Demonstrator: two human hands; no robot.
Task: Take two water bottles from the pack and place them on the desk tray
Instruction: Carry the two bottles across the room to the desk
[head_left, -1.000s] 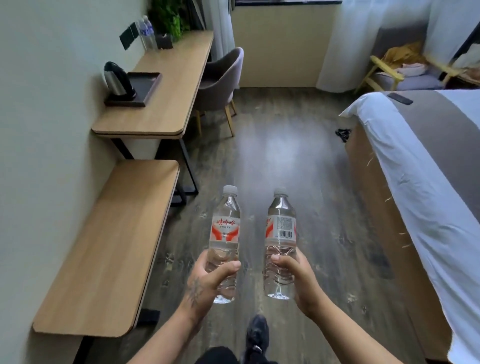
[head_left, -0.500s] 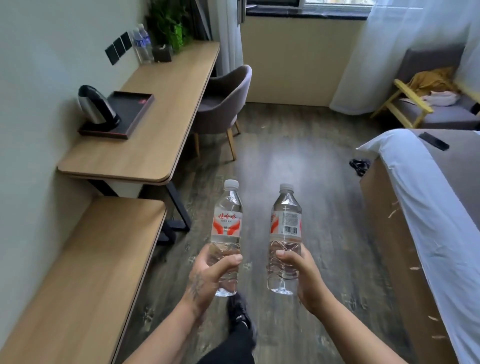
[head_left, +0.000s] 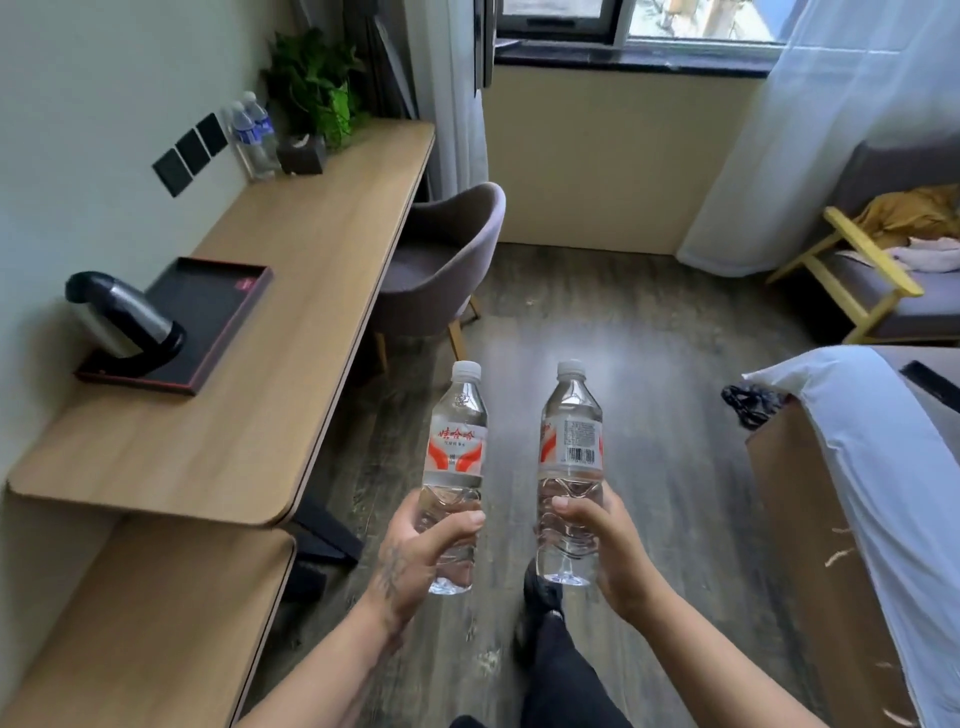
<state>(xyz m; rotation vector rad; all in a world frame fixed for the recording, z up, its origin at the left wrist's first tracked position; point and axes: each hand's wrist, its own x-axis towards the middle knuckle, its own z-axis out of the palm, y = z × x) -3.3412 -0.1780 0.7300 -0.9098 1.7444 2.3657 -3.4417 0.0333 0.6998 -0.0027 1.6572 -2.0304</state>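
Closer now to the desk tray (head_left: 208, 312), both hands carry bottles.

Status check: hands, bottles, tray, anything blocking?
Left hand grips one bottle, right hand the other bottle, both upright over the floor. Tray on desk, kettle at its near end, far part free.

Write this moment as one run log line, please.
left hand: bottle | right hand: second bottle | tray: kettle only
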